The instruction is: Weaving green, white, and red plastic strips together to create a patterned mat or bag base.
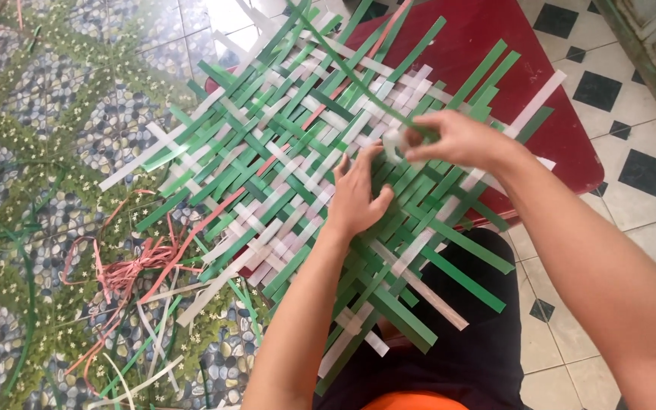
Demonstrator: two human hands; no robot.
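A flat woven mat (290, 159) of green, white and a few pink strips lies across my lap and a red board (487, 38). My left hand (358, 196) presses palm-down on the weave near its middle, fingers spread. Just to the right and a little above it, my right hand (453, 138) pinches a green strip (343, 64) that runs up and left over the mat, with a white strip curled under its fingers. Loose strip ends stick out on all sides of the mat.
Loose pink strips (127, 262) lie tangled on the pebble-patterned floor covering (47, 114) at left, with green and white strips (153, 349) below them. White floor tiles with black diamonds (639, 167) are at right. My dark-trousered legs (465, 342) are under the mat.
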